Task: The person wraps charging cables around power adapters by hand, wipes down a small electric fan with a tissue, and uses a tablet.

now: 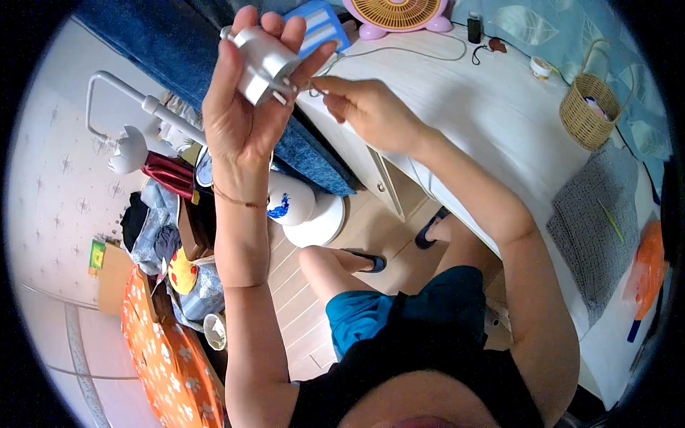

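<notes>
At the far left, a pale patterned wall (64,192) stands behind a white lamp (127,151) with a bent arm. Below the lamp lie a heap of clothes (158,207), a yellow item (183,275) with red spots and an orange cloth (160,349) printed with white paws; a white tub (215,332) sits just beside the cloth. Blue curtain (153,39) hangs across the upper left. Further right, a round white base (321,225) stands on the plank floor (300,324). The white table (464,143) fills the right side: a pink fan (396,13) at its far edge, then a small dark bottle (474,27), a wicker basket (589,110), a grey knitted mat (596,228) with a thin green stick (612,221) on it, and an orange bag (648,267) near the edge.

The left hand (246,107), palm up, curls its fingers around a silver canister (262,65), raised at the upper left, above the floor and near the table's corner. The right hand (371,114) is just beside it, thumb and fingers drawn close together at a small wiry piece (315,90), too small to make out; whether it touches the canister I cannot tell.
</notes>
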{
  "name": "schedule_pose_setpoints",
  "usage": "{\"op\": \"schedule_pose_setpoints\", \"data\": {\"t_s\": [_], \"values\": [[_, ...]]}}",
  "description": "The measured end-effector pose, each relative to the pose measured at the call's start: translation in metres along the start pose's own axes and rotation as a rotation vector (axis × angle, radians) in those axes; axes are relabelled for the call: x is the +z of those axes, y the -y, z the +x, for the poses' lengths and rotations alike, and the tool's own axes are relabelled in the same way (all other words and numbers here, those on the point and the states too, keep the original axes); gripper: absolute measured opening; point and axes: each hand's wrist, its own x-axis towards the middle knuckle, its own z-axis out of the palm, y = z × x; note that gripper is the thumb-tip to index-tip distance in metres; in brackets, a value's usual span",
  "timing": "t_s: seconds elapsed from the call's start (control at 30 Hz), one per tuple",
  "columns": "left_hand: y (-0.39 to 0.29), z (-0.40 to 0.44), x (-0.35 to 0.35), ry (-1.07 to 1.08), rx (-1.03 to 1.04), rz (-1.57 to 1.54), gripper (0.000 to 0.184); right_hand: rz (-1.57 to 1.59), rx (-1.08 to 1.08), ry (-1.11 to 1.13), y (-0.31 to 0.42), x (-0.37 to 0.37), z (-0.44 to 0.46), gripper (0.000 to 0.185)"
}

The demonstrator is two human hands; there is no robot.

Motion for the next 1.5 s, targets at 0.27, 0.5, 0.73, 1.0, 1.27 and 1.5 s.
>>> {"op": "schedule_pose_setpoints", "data": {"t_s": [0.27,0.5,0.73,1.0,1.27,1.5], "values": [[-0.010,0.000,-0.030,-0.177,0.006,0.532,0.032,-0.212,-0.019,0.145,0.023,-0.015,-0.004,0.026],[-0.003,0.004,-0.022,-0.169,-0.098,0.999,0.030,-0.218,0.053,0.251,0.036,-0.032,-0.001,0.016],[-0.001,-0.008,-0.026,0.063,-0.536,1.134,0.044,-0.071,0.078,0.220,0.032,-0.056,0.003,0.009],[0.015,-0.021,-0.008,0.145,-0.641,0.823,0.030,0.236,-0.053,0.142,0.015,-0.064,0.009,0.012],[0.020,-0.028,-0.003,0.032,-0.510,0.455,0.069,0.456,-0.074,0.024,0.001,-0.053,0.014,0.016],[0.020,-0.028,0.000,0.088,-0.477,0.335,0.083,0.744,0.143,0.159,0.001,-0.027,0.004,0.020]]}}
